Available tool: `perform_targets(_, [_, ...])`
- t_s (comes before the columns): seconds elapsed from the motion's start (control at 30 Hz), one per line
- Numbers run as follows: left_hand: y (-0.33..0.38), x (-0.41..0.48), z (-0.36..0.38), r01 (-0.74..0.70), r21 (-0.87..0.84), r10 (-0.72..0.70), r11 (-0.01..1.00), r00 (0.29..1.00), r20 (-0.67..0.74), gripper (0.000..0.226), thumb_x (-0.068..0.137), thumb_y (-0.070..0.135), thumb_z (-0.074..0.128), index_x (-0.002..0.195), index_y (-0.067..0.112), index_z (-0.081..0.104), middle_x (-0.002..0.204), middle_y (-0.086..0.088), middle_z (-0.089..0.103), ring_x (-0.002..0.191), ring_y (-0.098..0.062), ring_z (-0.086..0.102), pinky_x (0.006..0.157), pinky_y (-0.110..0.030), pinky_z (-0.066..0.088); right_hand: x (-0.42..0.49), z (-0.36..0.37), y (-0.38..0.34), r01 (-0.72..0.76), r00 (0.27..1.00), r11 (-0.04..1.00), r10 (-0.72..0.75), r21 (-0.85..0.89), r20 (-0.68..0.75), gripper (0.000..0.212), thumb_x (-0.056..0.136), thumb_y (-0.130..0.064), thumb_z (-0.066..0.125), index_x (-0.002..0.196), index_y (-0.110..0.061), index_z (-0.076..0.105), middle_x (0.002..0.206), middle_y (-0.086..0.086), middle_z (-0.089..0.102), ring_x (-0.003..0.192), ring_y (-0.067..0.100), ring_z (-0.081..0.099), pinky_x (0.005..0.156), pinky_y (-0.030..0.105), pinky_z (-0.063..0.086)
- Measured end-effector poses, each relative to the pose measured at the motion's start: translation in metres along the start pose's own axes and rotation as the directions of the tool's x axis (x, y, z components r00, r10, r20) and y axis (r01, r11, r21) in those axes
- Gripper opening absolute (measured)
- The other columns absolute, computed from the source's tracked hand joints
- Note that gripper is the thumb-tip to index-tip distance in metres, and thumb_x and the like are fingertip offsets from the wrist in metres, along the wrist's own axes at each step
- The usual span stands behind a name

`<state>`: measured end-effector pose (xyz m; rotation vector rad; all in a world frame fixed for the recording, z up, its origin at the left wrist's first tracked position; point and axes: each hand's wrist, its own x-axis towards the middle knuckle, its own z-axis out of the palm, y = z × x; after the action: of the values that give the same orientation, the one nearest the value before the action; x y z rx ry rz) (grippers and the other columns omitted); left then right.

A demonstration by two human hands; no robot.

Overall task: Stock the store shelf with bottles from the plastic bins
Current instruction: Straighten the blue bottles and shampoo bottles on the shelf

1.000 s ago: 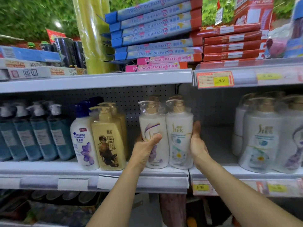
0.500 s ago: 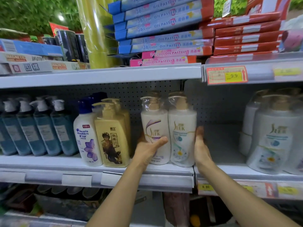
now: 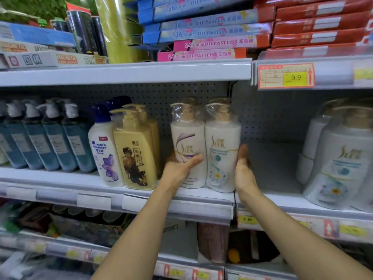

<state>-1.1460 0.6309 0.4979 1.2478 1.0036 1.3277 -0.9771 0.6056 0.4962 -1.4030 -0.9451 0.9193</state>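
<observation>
left hand [image 3: 179, 170] grip clamped on the purple-label bottle [image 3: 187, 142]: thumb curled across the front low on the label, fingers out of sight behind it. right hand [image 3: 243, 174] grip apart: palm flat on the outer side of the green-label bottle [image 3: 222, 150], fingers straight up along it. The two white pump bottles are upright and touching side by side, each with clear plastic film over its pump. Their bases sit on the middle shelf [image 3: 60, 178] near its front edge, purple one at 9 o'clock of the green one. At 9 o'clock, just beside the left hand, there's a yellow bottle [image 3: 135, 154], then a white head & shoulders bottle [image 3: 105, 154] touching it, then a row of blue bottles [image 3: 50, 142] further out. At 3 o'clock, well apart across bare shelf, stand more white bottles [image 3: 341, 158], blurred. At 12 o'clock the upper shelf [image 3: 125, 71] carries stacked oil pastel boxes [image 3: 203, 44]; red boxes [image 3: 319, 27] are at 1 o'clock, above a 9.9 price tag [image 3: 286, 76]. At 6 o'clock is the lower shelf; its contents are too blurred to tell.
</observation>
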Motion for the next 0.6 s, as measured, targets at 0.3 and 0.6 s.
perform_targets(0.3, [0.004,0.004,-0.009,0.072,0.055,-0.078,0.996,0.992,0.101,0.059,0.050,0.050,0.093,0.098,0.024,0.072,0.098,0.001,0.076,0.101,-0.020,0.068,0.092,-0.032,0.053,0.001,0.001,-0.002,-0.016,0.997,0.993,0.008,0.118,0.072,0.127,0.042,-0.108,0.021,0.136,-0.030,0.056,0.133,-0.002,0.061,0.123,0.021,0.055,0.113,0.047,0.039])
perform_targets(0.6, [0.008,-0.003,-0.021,0.109,0.004,-0.107,0.994,0.973,0.205,0.088,0.036,0.064,0.093,0.104,0.011,0.072,0.105,-0.019,0.071,0.099,-0.030,0.063,0.106,-0.047,0.045,0.011,0.004,0.014,-0.052,0.995,0.982,0.036,0.179,0.091,0.114,0.045,-0.108,0.031,0.132,-0.039,0.059,0.128,-0.004,0.066,0.120,0.021,0.061,0.111,0.049,0.041])
